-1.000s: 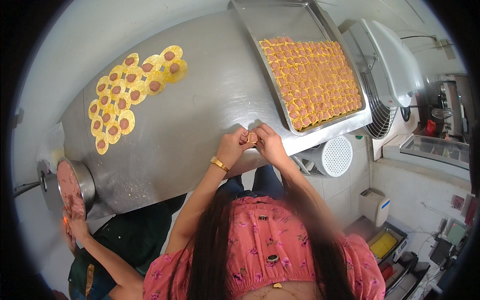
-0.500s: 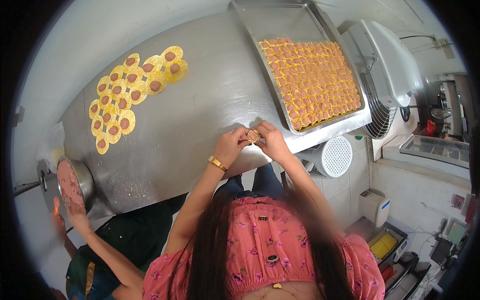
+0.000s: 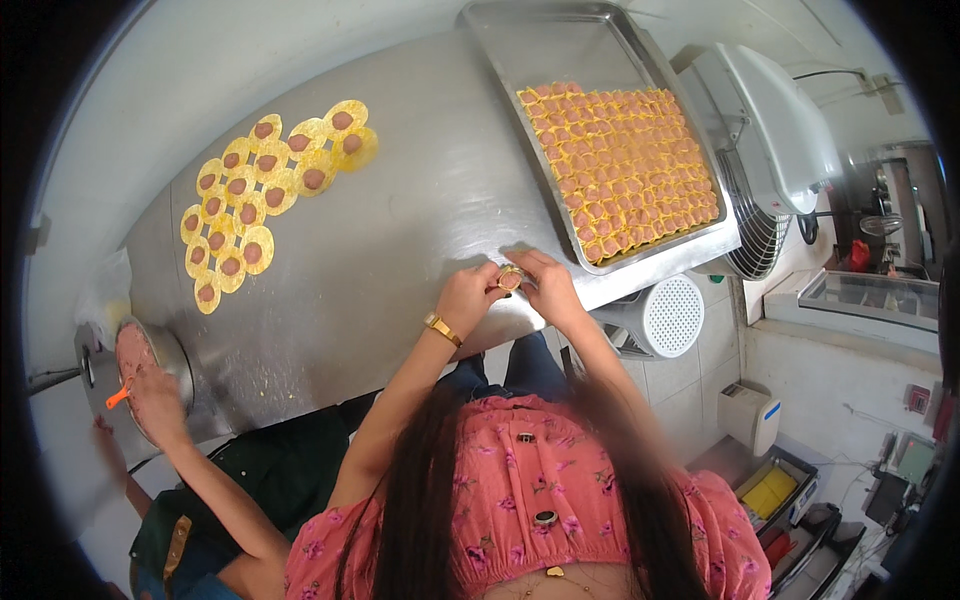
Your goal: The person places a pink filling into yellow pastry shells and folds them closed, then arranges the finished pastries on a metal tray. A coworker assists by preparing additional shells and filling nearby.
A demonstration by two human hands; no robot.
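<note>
Over the front edge of the table, my left hand point(image 3: 467, 302) and my right hand point(image 3: 551, 288) pinch one small dumpling point(image 3: 510, 279) between their fingertips. Its yellow wrapper is gathered around pink meat filling that shows on top. To the right, a metal tray point(image 3: 497, 62) carries rows of similar open-topped dumplings point(image 3: 630, 170), packed tightly toward its near end. On the far left of the table lie several flat round yellow wrappers point(image 3: 257, 250), some overlapping, each with a dab of meat filling.
A metal bowl point(image 3: 180, 365) of pink meat filling stands at the left table corner. A co-worker's hand point(image 3: 158, 402) is in it, beside an orange handle point(image 3: 118, 397). A perforated white stool point(image 3: 672, 315) and a fan point(image 3: 748, 220) stand past the table's right end.
The dumpling has tilted a little between my fingertips, while both hands stay in nearly the same place. The co-worker's hand has moved further over the bowl, and the orange handle has shifted.
</note>
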